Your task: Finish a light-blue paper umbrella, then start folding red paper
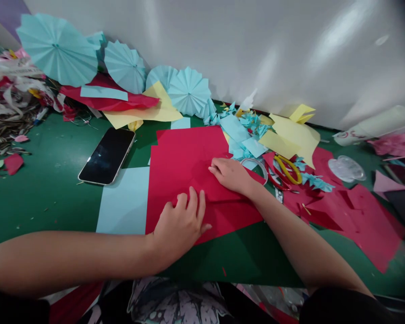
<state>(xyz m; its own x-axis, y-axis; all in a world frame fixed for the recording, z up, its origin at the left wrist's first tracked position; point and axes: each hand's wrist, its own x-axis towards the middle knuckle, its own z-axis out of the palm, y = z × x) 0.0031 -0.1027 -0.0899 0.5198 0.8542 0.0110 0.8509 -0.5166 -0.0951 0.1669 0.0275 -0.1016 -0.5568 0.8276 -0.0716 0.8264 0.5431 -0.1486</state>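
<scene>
Sheets of red paper point(185, 162) lie overlapping on the green table in front of me. My left hand point(180, 225) rests over their lower part, fingers spread and bent, with nothing visible in it. Farther up and to the right, my right hand point(231, 175) lies on the red paper with its fingers curled and pressed together. Whatever may be between those fingers is hidden. A light blue sheet point(123, 202) sticks out from under the left side of the red paper. Close to my right wrist is a roll of clear tape point(263, 168).
A phone point(108, 155) lies on the left. Pleated blue paper fans point(59, 49) lean along the grey wall. On the right are yellow-handled scissors point(295, 173), red-handled scissors point(275, 180), blue paper scraps point(236, 128), yellow paper point(295, 132) and red offcuts point(364, 220).
</scene>
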